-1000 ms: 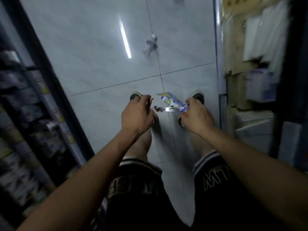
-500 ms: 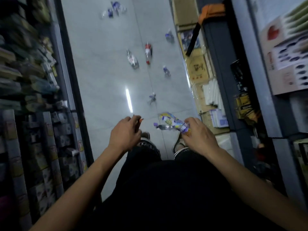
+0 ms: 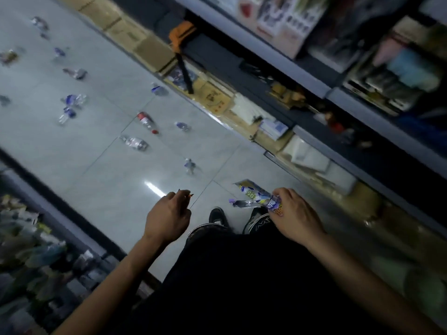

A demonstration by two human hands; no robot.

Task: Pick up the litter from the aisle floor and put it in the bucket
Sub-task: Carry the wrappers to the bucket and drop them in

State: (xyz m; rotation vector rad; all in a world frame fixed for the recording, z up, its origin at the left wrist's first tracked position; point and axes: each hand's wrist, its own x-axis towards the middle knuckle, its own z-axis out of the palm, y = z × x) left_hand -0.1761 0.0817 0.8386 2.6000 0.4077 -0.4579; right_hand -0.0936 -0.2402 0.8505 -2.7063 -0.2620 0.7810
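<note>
Head view looks down at my two hands above the aisle floor (image 3: 72,151). My right hand (image 3: 294,216) has its fingers curled round a crumpled wrapper (image 3: 256,198), blue, yellow & white, which sticks out to the left of the hand, above my shoes (image 3: 219,217). My left hand (image 3: 167,217) is curled too, thumb & forefinger pinching a small thin scrap (image 3: 186,193) w/ an orange tip; what it is I cannot tell, too small. The hands are apart, not touching each other.

More litter lies on the tiles ahead: a small crushed piece (image 3: 191,165) near my hands, further a clear bottle (image 3: 134,142), a bottle w/ red cap (image 3: 147,122), a small blue-label bottle (image 3: 182,126), and several blurred ones at far left. Cardboard boxes (image 3: 145,48) line the floor along the right shelves (image 3: 314,88). Bucket is not in view.
</note>
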